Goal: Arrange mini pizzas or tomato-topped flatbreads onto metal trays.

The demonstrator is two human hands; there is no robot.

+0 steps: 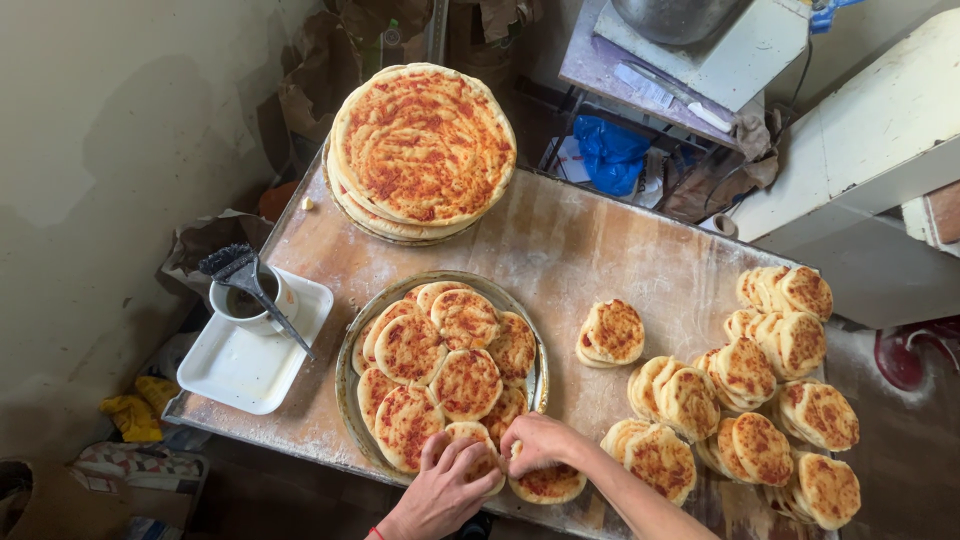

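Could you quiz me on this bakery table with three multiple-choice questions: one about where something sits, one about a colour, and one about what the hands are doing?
1. Where is the stack of large round sauce-topped flatbreads?
A. At the far end of the floured wooden table
B. Inside the white rectangular tray
C. On the floor

2. What colour is the crumpled plastic bag beyond the table?
A. Green
B. Blue
C. Red

3. What are the left hand and right hand doing?
A. Holding the black brush
B. Hanging clear of everything
C. Touching small round breads at the near rim of the round metal tray

Answers: 1 A, the stack sits at the table's far end. 2 B, the bag is blue. 3 C, both hands rest on small breads.
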